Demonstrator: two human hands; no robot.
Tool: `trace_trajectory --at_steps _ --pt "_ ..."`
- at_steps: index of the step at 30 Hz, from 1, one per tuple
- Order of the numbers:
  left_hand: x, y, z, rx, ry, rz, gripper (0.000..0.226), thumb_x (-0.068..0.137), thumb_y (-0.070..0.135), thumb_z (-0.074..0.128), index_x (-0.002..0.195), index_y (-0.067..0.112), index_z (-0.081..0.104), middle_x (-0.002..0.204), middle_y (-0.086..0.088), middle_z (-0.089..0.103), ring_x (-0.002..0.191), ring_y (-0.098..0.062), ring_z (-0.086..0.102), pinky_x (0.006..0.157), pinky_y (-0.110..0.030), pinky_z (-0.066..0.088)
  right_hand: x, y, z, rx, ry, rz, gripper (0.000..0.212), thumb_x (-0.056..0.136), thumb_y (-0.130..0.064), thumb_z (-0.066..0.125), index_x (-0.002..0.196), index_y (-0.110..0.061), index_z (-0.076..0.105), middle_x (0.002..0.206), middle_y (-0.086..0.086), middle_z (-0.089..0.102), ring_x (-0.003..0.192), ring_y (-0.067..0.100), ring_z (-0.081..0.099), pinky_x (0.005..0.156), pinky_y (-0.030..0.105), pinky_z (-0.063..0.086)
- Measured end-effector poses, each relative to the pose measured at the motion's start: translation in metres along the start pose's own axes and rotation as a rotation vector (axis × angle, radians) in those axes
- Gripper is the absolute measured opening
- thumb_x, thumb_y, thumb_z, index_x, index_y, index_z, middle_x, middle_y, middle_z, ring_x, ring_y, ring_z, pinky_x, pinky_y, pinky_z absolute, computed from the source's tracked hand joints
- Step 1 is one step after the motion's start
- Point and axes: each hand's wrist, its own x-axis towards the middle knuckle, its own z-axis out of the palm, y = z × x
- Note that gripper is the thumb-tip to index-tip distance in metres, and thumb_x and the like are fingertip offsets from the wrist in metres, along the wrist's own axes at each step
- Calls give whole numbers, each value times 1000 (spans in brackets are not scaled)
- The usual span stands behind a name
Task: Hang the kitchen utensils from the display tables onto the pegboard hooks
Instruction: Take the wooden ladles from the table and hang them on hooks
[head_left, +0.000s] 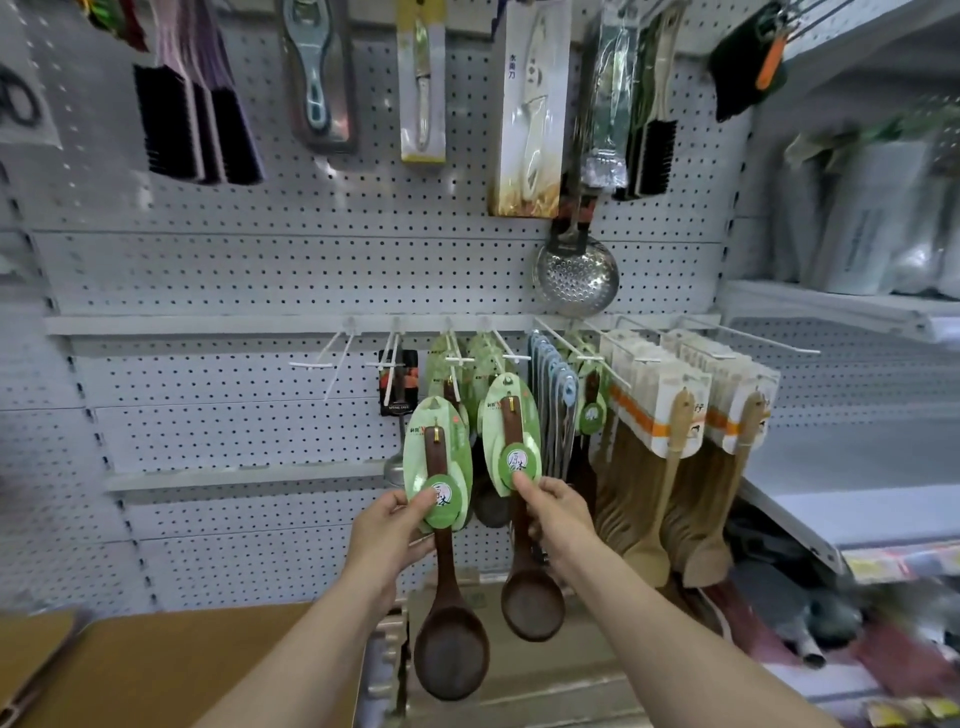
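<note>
Head view had my left hand (395, 530) pinching one carded wooden spoon (451, 657) and my right hand (556, 519) pinching a second spoon (532, 597), both just under the pegboard hooks (460, 359) above my hands, where matching spoons (439, 366) already hung; neither looked hooked yet.

The left spoon (451, 670) and right spoon (532, 605) are coloured dark brown, the left card (415, 447) and right card (496, 421) green, the pegboard (234, 270) grey with dark dots.
</note>
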Motion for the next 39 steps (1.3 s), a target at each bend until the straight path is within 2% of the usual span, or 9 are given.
trace_trajectory --at_steps 9,12,16,20,22,26,30,34,39 --pt "9 4 -4 2 -34 8 18 91 18 69 99 3 63 95 -12 77 89 -25 75 78 -34 60 33 -15 18 -27 0 48 35 82 -43 81 95 -14 69 71 -3 62 60 12 52 54 26 43" --pt "11 7 -5 15 -35 19 17 91 19 70 99 5 64 92 -9 78 81 -17 75 70 -27 59 38 -18 25 -5 -2 80 37 83 -41 80 103 -11 72 87 0 70 72 13 58 58 26 44" --pt "10 10 -3 16 -42 22 18 91 20 70 100 5 64 93 -9 78 84 -18 75 73 -28 58 36 -24 29 62 -4 96 46 86 -34 79 122 -7 67 97 2 70 79 11 62 60 24 49" --pt "6 11 2 -1 -34 29 18 91 20 69 100 5 65 95 -10 78 84 -19 75 66 -26 58 30 -22 26 82 -16 84 78 87 -32 78 149 -7 39 110 7 67 108 20 66 84 35 57" --pt "3 12 5 -8 -23 27 19 91 21 70 102 5 65 97 -10 78 87 -21 75 70 -28 59 20 -19 23 39 -14 95 76 88 -33 78 149 -8 41 109 7 66 114 24 64 94 41 55" --pt "1 13 12 -52 -9 18 24 89 23 72 106 7 66 98 -9 78 94 -25 74 83 -36 59 -17 -16 16 21 -167 91 38 90 -44 72 117 -18 64 124 3 69 103 12 65 73 25 53" --pt "-5 15 22 -74 1 33 19 90 23 71 104 10 67 95 -7 78 87 -18 75 66 -25 59 -45 -9 13 -7 -331 42 37 90 -49 69 108 -17 71 121 16 71 112 25 69 85 30 45" --pt "-13 11 35 -70 3 61 15 89 19 72 97 7 67 93 -12 77 78 -19 75 62 -24 59 -62 -6 18 -20 -364 24 25 91 -40 72 100 -16 69 87 -2 79 80 7 72 89 35 49" --pt "-16 8 42 -29 -2 72 17 88 24 74 93 9 70 90 -9 77 85 -24 70 86 -44 57 -72 -6 20 64 -282 -30 14 90 -26 75 91 -13 70 82 3 77 69 12 70 70 27 54"
